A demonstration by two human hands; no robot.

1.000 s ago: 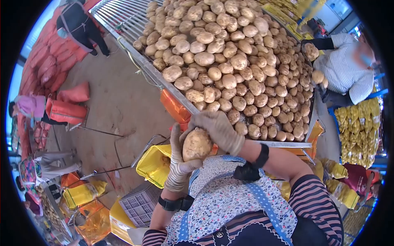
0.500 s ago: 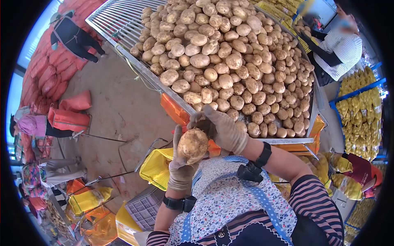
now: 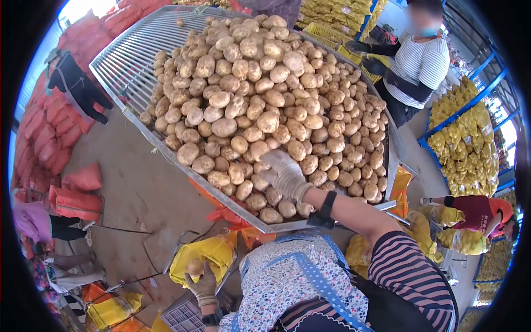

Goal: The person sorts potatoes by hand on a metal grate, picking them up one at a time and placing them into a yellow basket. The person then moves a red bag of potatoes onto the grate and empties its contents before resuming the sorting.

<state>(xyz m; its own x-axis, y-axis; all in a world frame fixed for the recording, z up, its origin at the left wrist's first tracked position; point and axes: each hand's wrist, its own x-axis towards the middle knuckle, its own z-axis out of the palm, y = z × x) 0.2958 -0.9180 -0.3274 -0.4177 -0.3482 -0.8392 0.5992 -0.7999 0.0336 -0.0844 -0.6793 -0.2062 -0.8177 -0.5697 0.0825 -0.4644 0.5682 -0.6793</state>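
Observation:
My gloved left hand (image 3: 203,286) is low at the mouth of a yellow mesh bag (image 3: 224,252). Its fingers are spread, and a potato (image 3: 194,268) is just beyond the fingertips, inside the bag opening. Whether the fingertips still touch it cannot be made out. My gloved right hand (image 3: 286,174) reaches over the near part of a big potato heap (image 3: 243,94), fingers apart and resting among the potatoes. The heap lies on a metal slatted table (image 3: 133,66) with a raised rim.
A grey crate (image 3: 185,316) stands below the yellow bag. A person in a striped top (image 3: 423,63) works across the table at right. Filled yellow bags (image 3: 462,138) are stacked behind blue bars. Red sacks (image 3: 47,138) pile up at left, and another person bends at lower right.
My left hand has carried the potato down and left from in front of me to the yellow bag. My right hand has left that potato and moved onto the heap. The view has shifted.

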